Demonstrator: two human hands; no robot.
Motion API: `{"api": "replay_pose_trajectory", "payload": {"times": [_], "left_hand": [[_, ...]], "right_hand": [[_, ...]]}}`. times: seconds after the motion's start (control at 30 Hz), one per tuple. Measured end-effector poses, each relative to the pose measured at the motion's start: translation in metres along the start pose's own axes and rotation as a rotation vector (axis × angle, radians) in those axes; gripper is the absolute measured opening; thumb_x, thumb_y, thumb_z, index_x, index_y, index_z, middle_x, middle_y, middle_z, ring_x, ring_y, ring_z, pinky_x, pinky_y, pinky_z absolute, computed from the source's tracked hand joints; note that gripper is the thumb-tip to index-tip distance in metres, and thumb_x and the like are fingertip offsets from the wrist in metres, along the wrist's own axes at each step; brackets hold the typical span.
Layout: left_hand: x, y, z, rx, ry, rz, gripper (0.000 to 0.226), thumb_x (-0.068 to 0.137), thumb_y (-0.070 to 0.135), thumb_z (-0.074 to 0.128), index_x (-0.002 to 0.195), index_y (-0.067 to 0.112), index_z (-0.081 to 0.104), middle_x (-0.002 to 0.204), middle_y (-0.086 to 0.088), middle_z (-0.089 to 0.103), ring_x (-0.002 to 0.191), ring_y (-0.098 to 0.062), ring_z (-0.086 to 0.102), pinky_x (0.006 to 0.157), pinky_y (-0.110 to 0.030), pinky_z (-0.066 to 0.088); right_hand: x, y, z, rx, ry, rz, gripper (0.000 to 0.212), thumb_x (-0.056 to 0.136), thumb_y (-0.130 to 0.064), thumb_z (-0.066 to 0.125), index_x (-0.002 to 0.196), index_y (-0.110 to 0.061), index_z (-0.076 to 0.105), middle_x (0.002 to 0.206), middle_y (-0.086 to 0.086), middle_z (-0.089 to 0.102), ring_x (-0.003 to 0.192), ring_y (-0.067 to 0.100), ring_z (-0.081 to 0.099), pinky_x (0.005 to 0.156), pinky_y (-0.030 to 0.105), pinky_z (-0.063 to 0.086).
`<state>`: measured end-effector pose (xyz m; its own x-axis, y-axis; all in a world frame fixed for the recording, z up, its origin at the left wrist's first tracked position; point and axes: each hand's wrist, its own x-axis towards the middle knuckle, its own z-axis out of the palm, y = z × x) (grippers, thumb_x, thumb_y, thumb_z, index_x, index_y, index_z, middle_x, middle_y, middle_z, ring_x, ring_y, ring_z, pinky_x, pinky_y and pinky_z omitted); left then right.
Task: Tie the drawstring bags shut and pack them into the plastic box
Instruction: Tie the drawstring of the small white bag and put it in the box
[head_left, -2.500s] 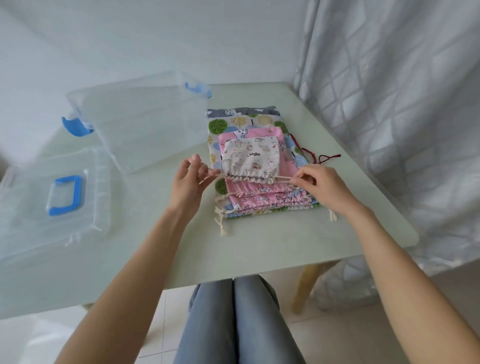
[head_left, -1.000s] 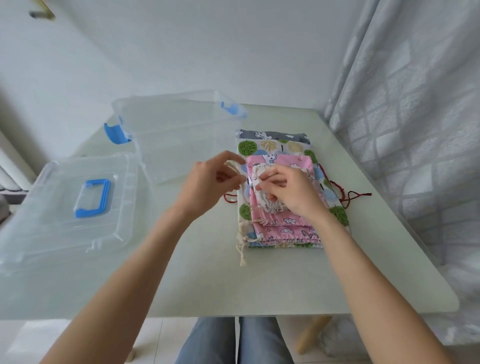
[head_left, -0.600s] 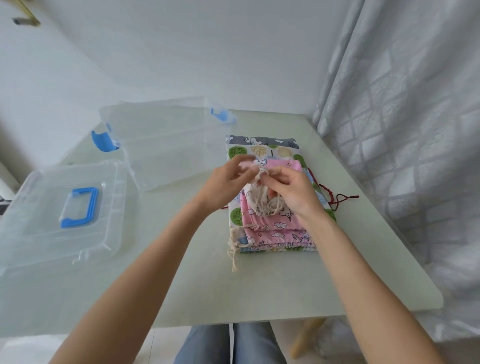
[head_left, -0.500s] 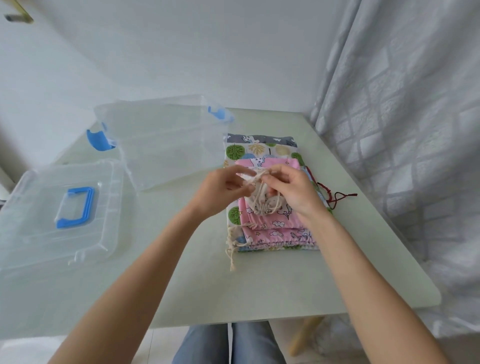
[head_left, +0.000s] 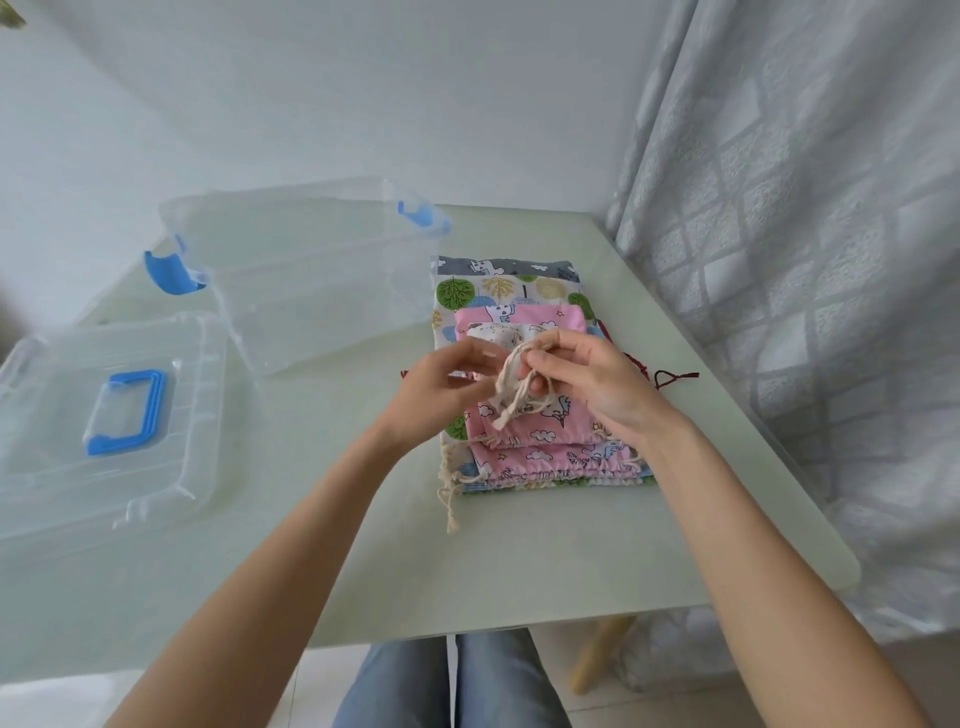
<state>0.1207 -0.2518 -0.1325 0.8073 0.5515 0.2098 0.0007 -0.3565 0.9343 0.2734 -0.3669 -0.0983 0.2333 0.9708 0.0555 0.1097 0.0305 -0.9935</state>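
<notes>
A stack of flat drawstring bags (head_left: 524, 457) lies right of centre on the pale green table (head_left: 467, 571). On top sits a small cream printed bag (head_left: 501, 335), above two pink ones. My left hand (head_left: 441, 387) and my right hand (head_left: 587, 384) meet over it, both pinching its cream drawstring (head_left: 511, 395), which hangs in loops between them. The clear plastic box (head_left: 306, 275) with blue latches stands open and empty behind my left hand.
The box's clear lid (head_left: 104, 415) with a blue handle lies at the left. A dark red cord (head_left: 670, 374) trails from the stack to the right. A grey curtain (head_left: 805, 260) hangs along the table's right edge; a white wall is behind.
My hands came together from either side of the small cream bag, and its drawn-out cord is now looped between my fingers. The view has shifted slightly.
</notes>
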Motion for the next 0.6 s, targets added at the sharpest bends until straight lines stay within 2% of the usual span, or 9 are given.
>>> {"api": "replay_pose_trajectory", "payload": {"times": [0.1,0.17,0.23,0.33,0.4,0.47,0.53,0.6], "left_hand": [[0.003,0.002,0.003,0.081,-0.152,0.041,0.025,0.086,0.004,0.062,0.107,0.018,0.062,0.093,-0.002,0.071,0.09,-0.016,0.067,0.089,-0.028,0.051],[0.005,0.003,0.004,0.12,-0.125,0.069,0.023,0.086,0.006,0.062,0.104,0.02,0.063,0.089,-0.002,0.072,0.088,-0.015,0.068,0.087,-0.029,0.051],[0.004,0.004,0.003,0.055,-0.059,0.028,0.02,0.087,0.008,0.061,0.101,0.022,0.065,0.082,0.001,0.071,0.081,-0.013,0.067,0.083,-0.028,0.049],[0.004,0.003,0.002,-0.026,-0.001,-0.066,0.018,0.092,0.009,0.054,0.102,0.017,0.067,0.068,0.008,0.069,0.069,-0.008,0.062,0.077,-0.026,0.048],[0.003,0.0,0.002,0.002,-0.027,-0.063,0.018,0.091,0.009,0.056,0.101,0.019,0.067,0.072,0.003,0.07,0.068,-0.01,0.064,0.077,-0.028,0.051],[0.004,-0.001,0.002,0.071,-0.062,-0.032,0.021,0.088,0.009,0.061,0.099,0.026,0.066,0.085,0.0,0.07,0.072,-0.017,0.065,0.078,-0.034,0.052],[0.005,-0.002,0.002,0.101,-0.074,-0.019,0.025,0.085,0.008,0.064,0.095,0.03,0.067,0.092,0.006,0.069,0.072,-0.024,0.063,0.078,-0.037,0.052],[0.006,-0.002,0.003,0.102,-0.058,-0.009,0.026,0.084,0.008,0.065,0.089,0.033,0.067,0.089,0.006,0.071,0.07,-0.025,0.064,0.076,-0.038,0.053]], "right_hand": [[-0.001,-0.001,-0.002,-0.129,0.012,-0.065,0.019,0.082,0.001,0.065,0.09,-0.016,0.06,0.082,-0.005,0.066,0.074,0.008,0.063,0.072,0.019,0.052],[-0.002,0.002,-0.004,-0.303,0.033,-0.13,0.025,0.078,-0.002,0.07,0.091,-0.02,0.06,0.084,-0.008,0.067,0.08,0.008,0.064,0.078,0.021,0.053],[-0.002,0.006,-0.004,-0.471,0.1,-0.21,0.027,0.077,-0.002,0.072,0.092,-0.02,0.061,0.088,-0.005,0.067,0.084,0.008,0.066,0.081,0.022,0.054],[0.001,0.012,0.001,-0.598,0.222,-0.356,0.02,0.075,0.002,0.073,0.09,-0.009,0.066,0.096,0.002,0.065,0.082,0.008,0.066,0.076,0.019,0.055],[0.004,0.016,0.003,-0.644,0.257,-0.434,0.014,0.074,0.003,0.074,0.085,-0.003,0.068,0.099,0.002,0.061,0.083,0.009,0.064,0.077,0.019,0.055],[0.005,0.019,0.005,-0.693,0.272,-0.48,0.01,0.074,0.001,0.074,0.081,-0.004,0.069,0.099,0.0,0.06,0.084,0.007,0.062,0.079,0.018,0.054],[0.005,0.019,0.006,-0.752,0.286,-0.532,0.008,0.074,-0.002,0.075,0.078,-0.005,0.069,0.096,-0.001,0.06,0.084,0.002,0.06,0.083,0.011,0.047],[0.005,0.019,0.006,-0.778,0.31,-0.576,0.009,0.073,-0.003,0.076,0.075,-0.005,0.069,0.094,0.001,0.061,0.085,0.006,0.06,0.089,0.003,0.036]]}}
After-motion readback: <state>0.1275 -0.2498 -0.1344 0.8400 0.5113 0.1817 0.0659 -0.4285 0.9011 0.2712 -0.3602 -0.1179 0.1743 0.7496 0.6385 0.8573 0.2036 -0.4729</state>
